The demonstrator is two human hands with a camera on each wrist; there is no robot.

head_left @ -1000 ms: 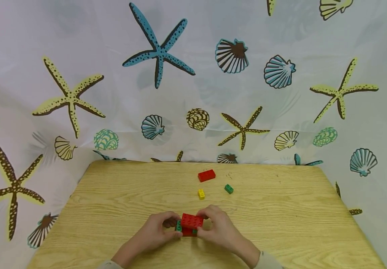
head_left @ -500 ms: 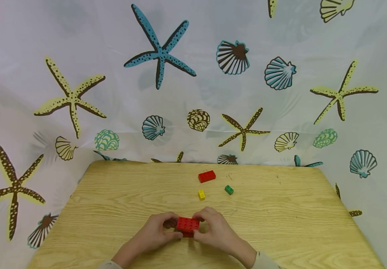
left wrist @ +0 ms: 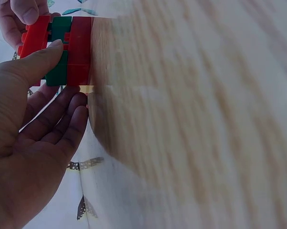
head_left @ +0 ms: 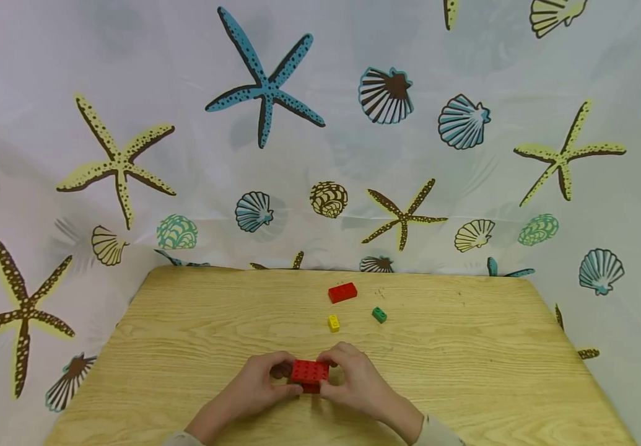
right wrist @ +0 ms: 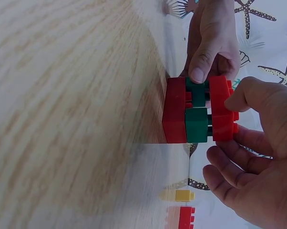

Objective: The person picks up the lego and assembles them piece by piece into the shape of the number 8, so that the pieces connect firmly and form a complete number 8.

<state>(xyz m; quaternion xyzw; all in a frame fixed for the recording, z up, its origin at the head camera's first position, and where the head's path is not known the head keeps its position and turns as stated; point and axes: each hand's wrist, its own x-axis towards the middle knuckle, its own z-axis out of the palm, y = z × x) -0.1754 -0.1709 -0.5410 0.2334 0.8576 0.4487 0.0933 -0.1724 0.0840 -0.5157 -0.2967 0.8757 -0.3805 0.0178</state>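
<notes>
Low on the pale wood-grain tabletop (head_left: 465, 347), between two hands, stands a stack of red and green plastic bricks (right wrist: 198, 114), and both hands are on it. At its base a rectangular red plastic brick (right wrist: 174, 112) rests flat on the wood. On that sit two small green plastic bricks, the left green brick (right wrist: 197, 97) and the right green brick (right wrist: 197, 125), side by side with a slim gap between them. On top, here's the wide red studded plastic brick (head_left: 310, 371), aligned over the pair, a narrow gap beneath it with green studs peeking through!

From the stack's right, the right hand (head_left: 353, 379) has its fingers clamped on that upper red brick, thumb on the near side. At the stack's left end, the left hand (head_left: 264, 379) pinches the left green brick, thumb tip across its near face, the other fingers curling behind.

Beyond the stack, a small yellow plastic brick (head_left: 334, 323) lies nearest, a small green two-stud brick (head_left: 379, 314) sits farther right, and a long red plastic brick (head_left: 343, 292) lies farthest back. Behind it all hangs a white cloth (head_left: 320, 155) printed with starfish and seashells.
</notes>
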